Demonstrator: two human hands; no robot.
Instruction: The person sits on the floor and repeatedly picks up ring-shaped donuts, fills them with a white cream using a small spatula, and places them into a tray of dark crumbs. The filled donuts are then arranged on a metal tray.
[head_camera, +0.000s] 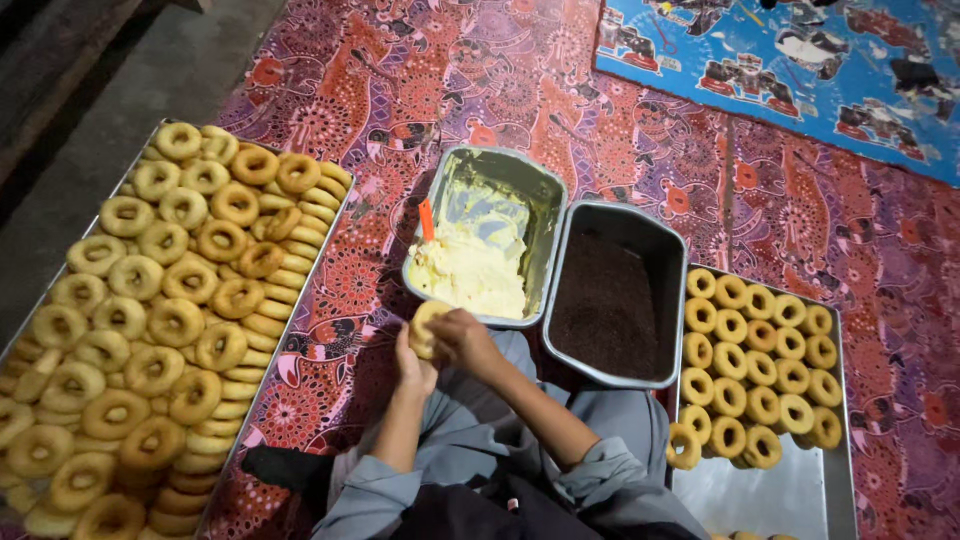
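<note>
Patterned red-and-purple cloth covers the floor, with a blue printed mat at the far right corner. Both hands meet over the person's lap at the near edge of the cream pan: the left hand has its fingers closed around a pale, round ring doughnut, and the right hand presses against the same doughnut from the other side, fingers curled on it. Just beyond them stand two rectangular metal pans: one holds soft, pale yellow cream with an orange-handled tool stuck in it, the other is filled with fine dark brown sprinkles. A metal tray on the right carries about twenty-five golden rings in rows. A large tray on the left is heaped with many more, too piled to count.
</note>
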